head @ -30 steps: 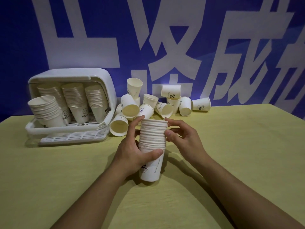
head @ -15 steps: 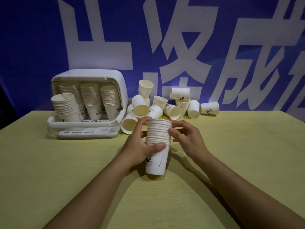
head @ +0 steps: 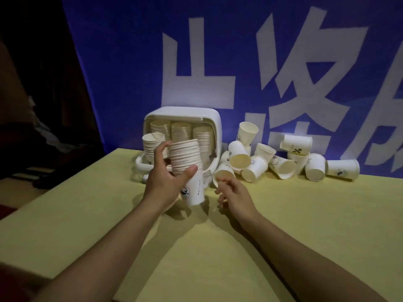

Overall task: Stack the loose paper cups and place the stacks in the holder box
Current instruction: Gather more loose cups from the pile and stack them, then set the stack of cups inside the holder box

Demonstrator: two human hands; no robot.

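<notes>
a tall stack [head: 186, 164] of white paper cups, printed at the base, tilts slightly left in front of the box [head: 185, 115]. the white box, open at the front, holds four stacks [head: 181, 132]. loose cups [head: 268, 160] lie tumbled in a heap just right of it.

1. Dim room; the far left falls into near-black.
2. Forearms cast soft, broad shadows across the yellow bench [head: 305, 214].
3. Slight motion blur softens the right hand [head: 234, 194].
4. Wide-angle bending stretches the edges.
</notes>
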